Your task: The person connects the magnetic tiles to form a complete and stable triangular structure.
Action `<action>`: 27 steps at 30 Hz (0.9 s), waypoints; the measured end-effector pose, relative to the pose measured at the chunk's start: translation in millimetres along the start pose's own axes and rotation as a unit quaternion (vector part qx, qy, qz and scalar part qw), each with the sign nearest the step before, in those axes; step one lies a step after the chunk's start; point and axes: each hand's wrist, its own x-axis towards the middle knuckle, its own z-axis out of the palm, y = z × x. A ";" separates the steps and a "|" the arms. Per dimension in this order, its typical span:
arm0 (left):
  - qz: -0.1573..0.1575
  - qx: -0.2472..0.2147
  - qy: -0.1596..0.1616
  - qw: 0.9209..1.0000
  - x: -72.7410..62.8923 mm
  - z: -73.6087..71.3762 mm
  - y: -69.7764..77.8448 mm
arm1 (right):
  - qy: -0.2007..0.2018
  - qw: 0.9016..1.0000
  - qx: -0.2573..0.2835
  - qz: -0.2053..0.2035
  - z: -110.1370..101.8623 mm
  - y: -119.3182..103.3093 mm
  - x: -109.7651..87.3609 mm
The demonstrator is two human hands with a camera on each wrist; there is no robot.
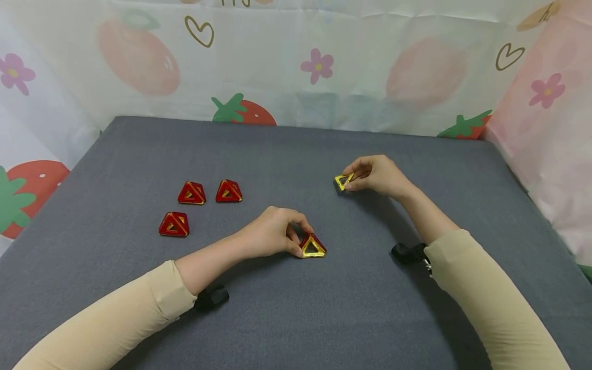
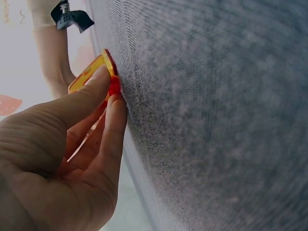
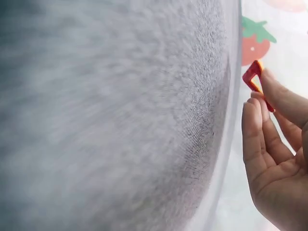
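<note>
My left hand (image 1: 276, 234) pinches a red and yellow triangular piece (image 1: 313, 247) between thumb and fingers, low on the grey cloth. In the left wrist view the thumb lies on the yellow face of that piece (image 2: 89, 74). Farther back on the right, my right hand (image 1: 380, 174) holds a single yellow and red triangle frame (image 1: 344, 181) by its edge. The right wrist view shows this triangle frame (image 3: 254, 77) between thumb and fingertips, apart from the cloth.
On the left stand three red pyramids with gold edges: a back left pyramid (image 1: 191, 192), a back right pyramid (image 1: 228, 190) and a front pyramid (image 1: 174, 224). Grey cloth (image 1: 296, 318) covers the table. Behind hangs a patterned curtain (image 1: 277, 61).
</note>
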 end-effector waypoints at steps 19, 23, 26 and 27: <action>0.003 0.004 0.002 1.000 0.1 0.4 0.3 | -0.005 0.996 -0.024 -0.083 16.7 -17.7 -42.4; 0.003 0.003 0.002 1.000 0.7 0.4 0.8 | -0.010 0.994 -0.004 -0.108 23.9 -23.9 -52.3; 0.003 0.003 0.003 1.000 0.8 0.5 0.8 | -0.020 0.990 0.007 -0.138 30.2 -29.5 -60.0; 0.004 0.002 0.003 1.000 0.7 0.5 0.9 | -0.023 0.988 0.011 -0.149 32.4 -31.2 -62.4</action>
